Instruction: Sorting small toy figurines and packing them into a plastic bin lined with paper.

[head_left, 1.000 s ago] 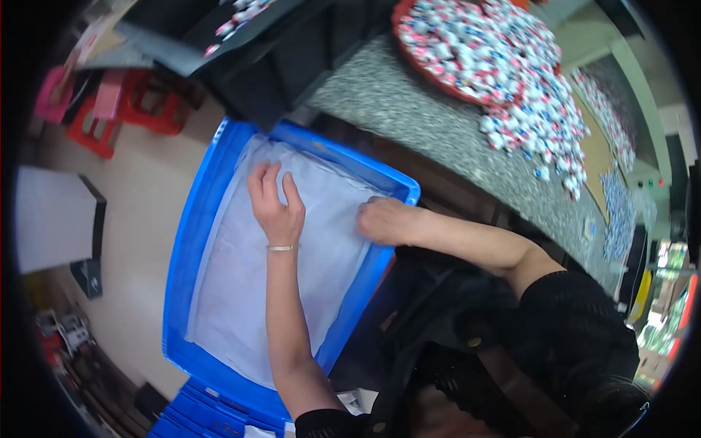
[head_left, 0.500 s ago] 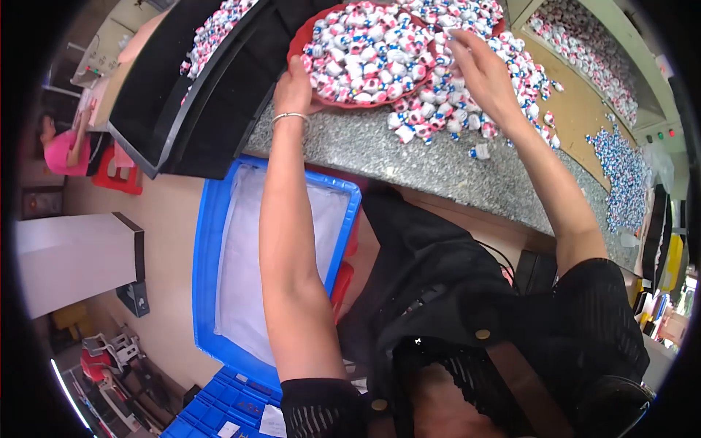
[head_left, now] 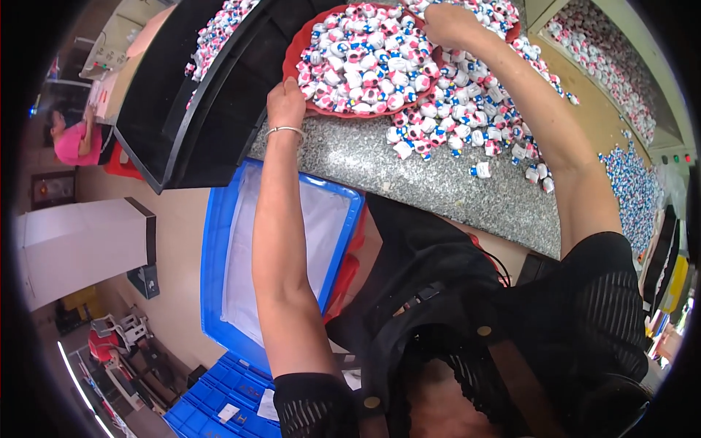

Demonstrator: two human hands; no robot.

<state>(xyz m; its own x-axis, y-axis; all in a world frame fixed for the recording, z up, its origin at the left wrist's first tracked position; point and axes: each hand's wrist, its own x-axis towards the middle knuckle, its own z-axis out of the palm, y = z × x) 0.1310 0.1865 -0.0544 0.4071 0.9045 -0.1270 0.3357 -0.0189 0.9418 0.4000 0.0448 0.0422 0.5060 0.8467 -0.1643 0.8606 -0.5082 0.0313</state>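
Note:
A red scalloped tray point(head_left: 290, 64) heaped with small twist-wrapped pieces, white with pink and blue, sits on the speckled grey counter point(head_left: 350, 157). My left hand point(head_left: 285, 104) grips its near-left rim, thumb on top. At the tray's far right side is my right hand point(head_left: 447, 26), its fingers curled in. Their tips are hidden, so I cannot tell whether they hold the rim or wrapped pieces. Below my right forearm spreads a loose pile of the same pieces point(head_left: 460, 120). Part of another red tray point(head_left: 514, 31) shows behind the pile.
Left of the tray stands a black bin point(head_left: 157, 95) with more wrapped pieces. A blue crate point(head_left: 212, 270) with a pale liner is below the counter edge. Smaller blue-and-white pieces point(head_left: 631, 193) lie at the far right. A person in pink point(head_left: 77, 142) sits at the far left.
My right hand has moved from the loose pile, fingers spread, up and left to the tray's far right side, where its fingers are curled. My left hand stays on the rim.

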